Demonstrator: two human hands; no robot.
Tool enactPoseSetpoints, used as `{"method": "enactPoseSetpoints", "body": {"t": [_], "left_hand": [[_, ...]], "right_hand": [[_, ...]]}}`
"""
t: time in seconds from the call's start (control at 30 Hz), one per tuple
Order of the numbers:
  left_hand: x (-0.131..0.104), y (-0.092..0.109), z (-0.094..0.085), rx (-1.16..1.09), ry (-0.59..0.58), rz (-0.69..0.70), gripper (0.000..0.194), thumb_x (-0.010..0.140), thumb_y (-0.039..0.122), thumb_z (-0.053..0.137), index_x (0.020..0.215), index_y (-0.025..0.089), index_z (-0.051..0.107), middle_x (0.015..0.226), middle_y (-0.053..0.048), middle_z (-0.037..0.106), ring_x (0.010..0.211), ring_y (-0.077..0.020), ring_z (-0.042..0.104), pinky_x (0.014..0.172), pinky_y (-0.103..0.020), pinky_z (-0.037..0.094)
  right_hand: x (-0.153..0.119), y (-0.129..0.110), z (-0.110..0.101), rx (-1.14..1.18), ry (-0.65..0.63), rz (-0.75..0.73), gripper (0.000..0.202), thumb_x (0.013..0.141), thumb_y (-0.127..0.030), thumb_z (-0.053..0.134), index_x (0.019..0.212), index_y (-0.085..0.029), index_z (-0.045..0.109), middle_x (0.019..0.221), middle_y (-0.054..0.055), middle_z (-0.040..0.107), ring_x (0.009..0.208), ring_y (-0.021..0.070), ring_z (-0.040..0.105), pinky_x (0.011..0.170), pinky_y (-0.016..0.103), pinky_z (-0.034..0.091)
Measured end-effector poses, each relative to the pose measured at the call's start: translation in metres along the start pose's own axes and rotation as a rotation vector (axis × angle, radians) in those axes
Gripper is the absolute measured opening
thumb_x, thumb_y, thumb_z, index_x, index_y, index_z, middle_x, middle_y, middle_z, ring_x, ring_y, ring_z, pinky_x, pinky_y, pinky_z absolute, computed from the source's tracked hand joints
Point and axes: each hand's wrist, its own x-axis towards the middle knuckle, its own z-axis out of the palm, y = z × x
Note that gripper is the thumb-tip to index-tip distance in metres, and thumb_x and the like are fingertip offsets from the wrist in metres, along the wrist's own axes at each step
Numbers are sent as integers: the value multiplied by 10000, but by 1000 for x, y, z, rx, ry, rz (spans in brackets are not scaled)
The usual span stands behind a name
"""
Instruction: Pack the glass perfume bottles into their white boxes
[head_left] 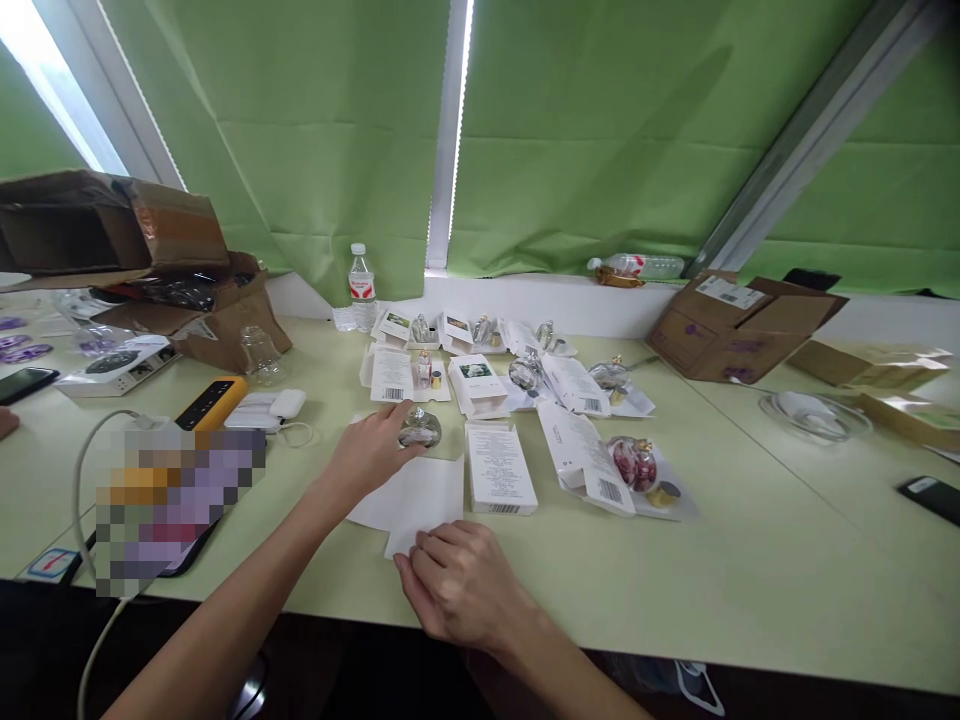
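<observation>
A small round glass bottle lies on the table at the far edge of a flat white card. My left hand reaches over the card, its fingers and thumb curved around the bottle's near and left side. My right hand is closed, with its fingers bent over the card's near flap; the fingertips are partly hidden. Just right of the card lies a closed white box with printed text. Farther right, a bottle with dark red contents rests on an opened white box, beside a gold cap.
Several opened white boxes with glass bottles stand in rows behind. At left are a yellow power strip, white charger and cardboard boxes. A water bottle stands behind; another carton and a phone are right.
</observation>
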Motion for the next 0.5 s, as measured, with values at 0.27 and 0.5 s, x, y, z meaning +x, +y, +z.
{"method": "enactPoseSetpoints", "body": {"t": [0.27, 0.5], "left_hand": [[-52, -23, -11, -45, 252, -96, 530, 882, 462, 558, 1337, 217, 443, 1331, -120, 555, 1240, -338, 493, 1033, -487, 390], [-100, -30, -7, -689, 187, -496, 782, 813, 515, 631, 1450, 228, 280, 1334, -134, 556, 1119, -283, 611, 840, -395, 549]], "right_hand": [[2, 0, -3, 53, -13, 13, 325, 904, -222, 523, 586, -183, 577, 534, 8, 603, 514, 143, 537, 502, 314, 308], [3, -2, -7, 132, -48, 37, 291, 915, -219, 524, 638, -178, 604, 581, 4, 638, 549, 142, 575, 552, 307, 405]]}}
